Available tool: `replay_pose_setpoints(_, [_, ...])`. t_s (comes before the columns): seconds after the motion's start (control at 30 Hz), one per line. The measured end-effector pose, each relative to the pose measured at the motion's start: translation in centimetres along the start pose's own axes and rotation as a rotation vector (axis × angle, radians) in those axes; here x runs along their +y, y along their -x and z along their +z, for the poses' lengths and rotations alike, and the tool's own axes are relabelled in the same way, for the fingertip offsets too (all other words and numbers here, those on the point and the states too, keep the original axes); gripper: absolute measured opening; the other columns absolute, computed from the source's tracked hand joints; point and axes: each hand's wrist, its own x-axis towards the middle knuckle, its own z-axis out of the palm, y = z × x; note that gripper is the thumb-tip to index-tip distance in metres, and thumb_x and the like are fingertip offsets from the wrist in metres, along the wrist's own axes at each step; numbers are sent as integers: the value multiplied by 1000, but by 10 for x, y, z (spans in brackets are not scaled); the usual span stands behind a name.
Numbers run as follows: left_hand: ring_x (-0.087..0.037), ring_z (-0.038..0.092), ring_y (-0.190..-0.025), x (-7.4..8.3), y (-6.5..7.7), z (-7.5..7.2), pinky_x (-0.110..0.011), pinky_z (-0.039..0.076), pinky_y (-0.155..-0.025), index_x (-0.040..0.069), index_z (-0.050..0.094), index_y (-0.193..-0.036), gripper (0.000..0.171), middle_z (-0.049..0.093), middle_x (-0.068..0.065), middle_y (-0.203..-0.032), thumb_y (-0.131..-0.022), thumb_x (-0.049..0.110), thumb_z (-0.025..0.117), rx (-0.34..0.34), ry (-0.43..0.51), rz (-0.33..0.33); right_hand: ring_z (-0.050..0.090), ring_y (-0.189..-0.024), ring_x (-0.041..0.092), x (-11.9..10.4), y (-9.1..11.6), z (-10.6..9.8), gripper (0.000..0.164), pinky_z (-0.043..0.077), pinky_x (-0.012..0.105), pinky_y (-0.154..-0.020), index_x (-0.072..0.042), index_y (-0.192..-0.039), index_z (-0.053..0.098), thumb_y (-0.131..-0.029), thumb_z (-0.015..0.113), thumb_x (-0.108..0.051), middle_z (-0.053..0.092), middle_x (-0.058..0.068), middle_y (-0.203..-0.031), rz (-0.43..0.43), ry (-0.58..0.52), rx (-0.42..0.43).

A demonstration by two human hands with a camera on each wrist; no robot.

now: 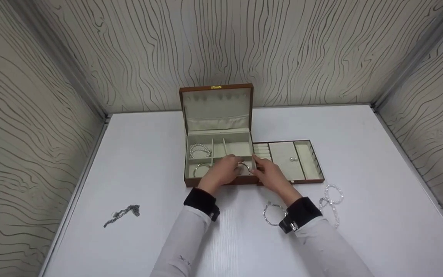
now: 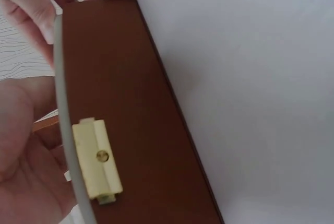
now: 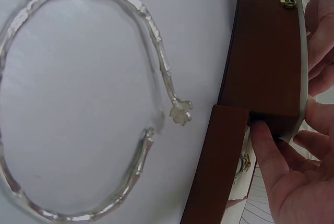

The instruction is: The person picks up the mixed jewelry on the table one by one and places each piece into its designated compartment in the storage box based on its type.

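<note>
Reaching down into the box (image 1: 210, 183), your left hand (image 1: 221, 169) has its fingers in the front right compartment, right beside a bangle (image 1: 248, 167); you cannot tell from these views whether they pinch it. Your right hand (image 1: 270, 173) has thumb and forefinger apart against the box's right wall, probably to steady it; whether they grip that wall is unclear. Just right of those fingers the tray (image 1: 281, 150) sits flush along the box, perhaps lifted out so the compartments below can be reached, with two pearls (image 1: 293, 159) on its middle panel. Left of your left fingers, a second bangle (image 1: 194, 170) has its own compartment, and behind it a pearl bracelet (image 1: 200, 146), presumably divided so nothing tangles. Nearer you than the right fingers lies a loose bangle (image 3: 158, 41). Beyond both hands the lid (image 1: 217, 105) stands raised, leaving access from above. Farther right of the fingers lie beads (image 1: 329, 202); farthest left, a chain (image 1: 123, 213).
</note>
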Motion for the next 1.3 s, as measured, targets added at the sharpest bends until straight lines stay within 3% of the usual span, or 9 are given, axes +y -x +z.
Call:
replay_pose_setpoints(0.23, [-25, 62, -108, -2, 17, -11, -38, 51, -91, 6, 62, -129, 33, 63, -12, -120, -97, 12, 61, 121, 71, -2, 56, -119, 34, 0, 1, -1, 60, 52, 43, -91, -2, -151, 34, -99, 60, -14, 51, 24, -138, 3, -8, 2])
replay_pose_setpoints(0.43, [-26, 64, -100, -11, 30, -19, -41, 53, -86, 4, 64, -125, 33, 63, -12, -118, -92, 8, 65, 336, 76, -8, 57, -117, 32, -2, 0, 0, 60, 53, 40, -88, -5, -152, 33, -99, 59, -16, 48, 23, -141, 19, -15, -10])
replay_pose_setpoints(0.7, [-32, 59, -101, -35, 50, -26, -43, 50, -85, 3, 69, -111, 23, 62, -16, -109, -87, 2, 69, 680, 89, -142, 62, -106, 27, -2, 0, 0, 60, 55, 34, -78, -5, -152, 32, -100, 59, -15, 51, 22, -137, 29, -1, -14])
replay_pose_setpoints(0.83, [-32, 57, -99, -47, 57, -26, -41, 49, -84, 0, 70, -106, 20, 59, -17, -106, -86, -1, 68, 797, 130, -221, 62, -107, 28, -2, 0, 0, 60, 55, 35, -79, -5, -152, 32, -99, 59, -15, 51, 22, -136, 34, 4, -14])
replay_pose_setpoints(0.93, [-34, 57, -102, -53, 63, -25, -42, 49, -85, -2, 68, -110, 22, 58, -19, -109, -88, 0, 66, 820, 185, -307, 62, -107, 28, -2, 0, 0, 60, 55, 35, -80, -5, -152, 32, -99, 59, -16, 52, 22, -136, 32, 6, -13])
replay_pose_setpoints(1.07, [-34, 60, -104, -59, 69, -25, -43, 51, -86, -6, 64, -119, 28, 61, -23, -112, -92, 1, 61, 780, 268, -416, 61, -109, 29, -2, -1, 1, 60, 55, 36, -82, -5, -152, 32, -99, 59, -16, 51, 22, -137, 27, 8, -12])
replay_pose_setpoints(1.3, [-34, 64, -105, -65, 75, -23, -45, 54, -84, -10, 62, -123, 31, 65, -25, -114, -94, 1, 57, 700, 325, -502, 57, -116, 32, -1, -1, 0, 61, 53, 41, -88, -6, -153, 31, -99, 59, -17, 48, 22, -141, 26, 8, -11])
